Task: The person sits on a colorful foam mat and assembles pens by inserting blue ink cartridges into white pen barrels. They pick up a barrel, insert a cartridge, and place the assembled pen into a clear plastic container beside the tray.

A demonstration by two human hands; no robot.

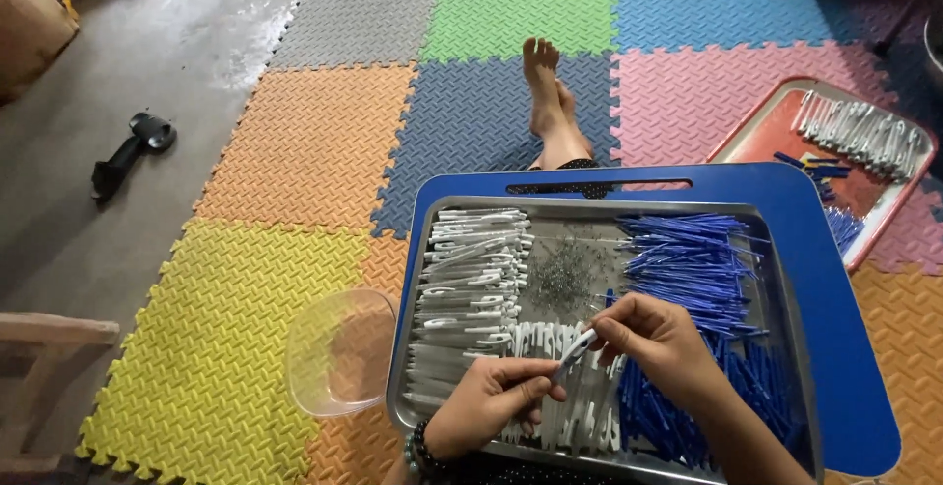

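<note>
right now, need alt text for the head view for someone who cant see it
Two bare hands, left hand and right hand, hold a white pen barrel together over a metal tray of white barrels, blue refills and small springs. The tray sits on a blue lap table above coloured foam mats.

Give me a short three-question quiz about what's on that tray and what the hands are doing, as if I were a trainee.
1. True or false: both hands are together on one white pen barrel.
2. What lies on the right side of the metal tray? A) blue refills B) red caps C) yellow rings
3. What stands just left of the tray on the foam mats?

Key
1. True: the left hand and right hand both pinch the white barrel above the tray.
2. A: the blue refills; white pen barrels fill the left side, small metal springs the middle.
3. A clear plastic bowl.
</note>
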